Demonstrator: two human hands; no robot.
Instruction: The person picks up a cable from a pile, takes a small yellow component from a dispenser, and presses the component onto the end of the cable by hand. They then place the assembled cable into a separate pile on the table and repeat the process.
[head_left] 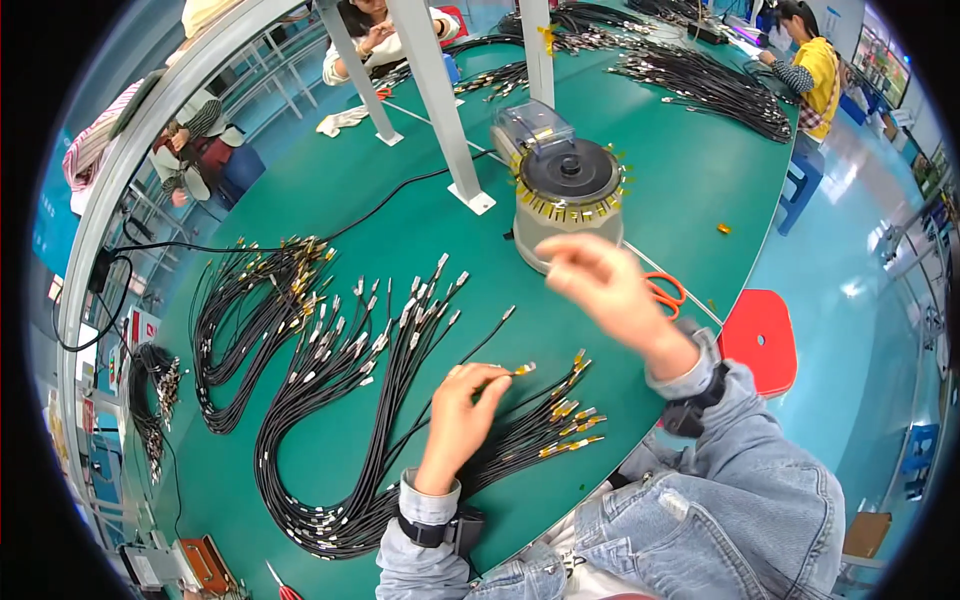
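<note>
My left hand (463, 418) pinches a black cable near its end. A metal connector with a piece of yellow tape (524, 369) sticks out past its fingertips. My right hand (600, 285) is raised just in front of a round tape dispenser (570, 195). Its fingers are bent and blurred, and whether they hold anything is unclear. Short yellow tape strips (578, 212) hang around the dispenser's black disc. Beneath and beside my left hand lies a bundle of black cables (340, 515). Several cable ends (572, 440) at its right carry yellow tape.
Another cable bundle (225, 385) lies at the left on the green table (420, 225). Orange-handled scissors (668, 292) lie beside my right wrist. A grey metal post (432, 95) stands behind. A red stool (762, 340) is at the right. Other people sit around the far side.
</note>
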